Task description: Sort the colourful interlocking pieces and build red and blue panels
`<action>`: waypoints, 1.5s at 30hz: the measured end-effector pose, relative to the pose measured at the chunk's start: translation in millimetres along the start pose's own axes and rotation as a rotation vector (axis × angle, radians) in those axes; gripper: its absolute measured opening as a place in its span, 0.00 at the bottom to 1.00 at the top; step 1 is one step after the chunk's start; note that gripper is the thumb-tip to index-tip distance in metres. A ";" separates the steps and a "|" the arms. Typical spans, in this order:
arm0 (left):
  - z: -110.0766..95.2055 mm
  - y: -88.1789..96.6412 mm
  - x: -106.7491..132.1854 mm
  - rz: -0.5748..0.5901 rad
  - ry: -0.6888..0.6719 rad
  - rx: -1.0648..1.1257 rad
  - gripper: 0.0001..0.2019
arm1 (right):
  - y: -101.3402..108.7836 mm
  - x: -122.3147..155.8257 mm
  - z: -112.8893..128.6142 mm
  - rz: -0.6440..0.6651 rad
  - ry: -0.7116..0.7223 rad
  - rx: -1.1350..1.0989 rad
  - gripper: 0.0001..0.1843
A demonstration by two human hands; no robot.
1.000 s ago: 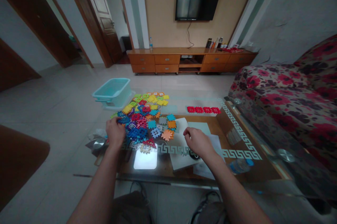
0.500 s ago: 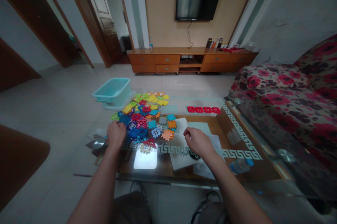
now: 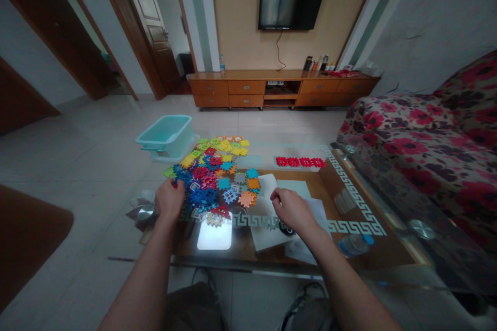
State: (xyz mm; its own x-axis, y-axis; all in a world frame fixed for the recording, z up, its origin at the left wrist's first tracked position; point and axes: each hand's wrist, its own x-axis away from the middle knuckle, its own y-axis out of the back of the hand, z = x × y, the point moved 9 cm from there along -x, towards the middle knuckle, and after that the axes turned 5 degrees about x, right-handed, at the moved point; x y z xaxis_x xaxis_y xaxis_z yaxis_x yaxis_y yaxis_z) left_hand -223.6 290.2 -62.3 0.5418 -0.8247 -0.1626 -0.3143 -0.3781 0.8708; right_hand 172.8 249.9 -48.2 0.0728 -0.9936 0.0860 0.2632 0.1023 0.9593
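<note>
A heap of coloured interlocking plastic tiles (image 3: 217,173) lies on the glass coffee table (image 3: 349,206). My left hand (image 3: 169,199) sits at the heap's near left edge, fingers curled and pinching a small reddish piece. My right hand (image 3: 292,209) rests to the right of the heap, loosely curled over white papers (image 3: 267,222); nothing shows in it. A row of joined red tiles (image 3: 300,162) lies apart at the far side of the table.
A teal plastic bin (image 3: 166,135) stands at the table's far left corner. A water bottle (image 3: 355,244) lies under the glass near my right arm. A floral sofa (image 3: 427,134) runs along the right. Beyond stand a wooden TV cabinet (image 3: 281,88) and tiled floor.
My left hand has drawn back slightly toward me from the heap's edge, still curled. My right hand has stayed where it was.
</note>
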 end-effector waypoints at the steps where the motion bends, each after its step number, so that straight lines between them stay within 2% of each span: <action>1: 0.7 0.0 0.5 -0.001 0.003 -0.003 0.18 | 0.2 0.0 0.2 0.001 -0.001 -0.001 0.14; 8: 1.1 6.0 3.3 -0.039 0.050 0.014 0.21 | -0.3 -0.4 0.8 0.002 0.005 0.003 0.14; 13: -1.4 6.6 4.9 -0.023 0.051 0.018 0.24 | -1.4 -0.1 0.0 0.012 -0.002 0.012 0.13; 18: -5.0 11.1 7.4 -0.061 0.042 0.052 0.36 | -0.9 0.6 1.2 0.027 -0.005 0.014 0.14; 20: -10.4 9.0 6.9 -0.060 -0.009 0.065 0.36 | -0.7 0.5 1.6 0.029 -0.005 0.015 0.14; 23: -21.1 -2.6 5.3 0.000 -0.111 0.066 0.25 | -2.6 -0.1 1.4 0.044 -0.002 0.017 0.14; 25: -29.0 -12.1 4.8 0.042 -0.176 0.041 0.21 | -5.0 -0.8 0.0 0.058 0.004 0.016 0.14; 32: -58.8 -48.3 11.8 0.191 -0.416 -0.035 0.21 | -7.7 -3.5 -8.2 0.047 0.010 0.013 0.14; 36: -60.3 -65.7 14.9 0.270 -0.403 -0.069 0.19 | -8.1 -3.9 -8.1 0.055 0.021 0.003 0.14; 41: -64.0 -72.4 17.7 0.310 -0.393 -0.100 0.18 | -9.1 -4.2 -10.1 0.077 0.005 0.022 0.14; 45: -65.7 -76.4 22.0 0.355 -0.379 -0.115 0.20 | -9.5 -4.8 -9.9 0.076 0.016 0.020 0.14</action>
State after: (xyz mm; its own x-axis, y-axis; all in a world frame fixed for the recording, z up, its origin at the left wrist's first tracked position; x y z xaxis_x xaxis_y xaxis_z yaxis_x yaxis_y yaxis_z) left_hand -136.4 328.5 -101.9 0.0915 -0.9957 0.0138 -0.3278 -0.0170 0.9446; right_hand 179.5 254.1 -60.4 0.1068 -0.9822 0.1545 0.2374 0.1761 0.9553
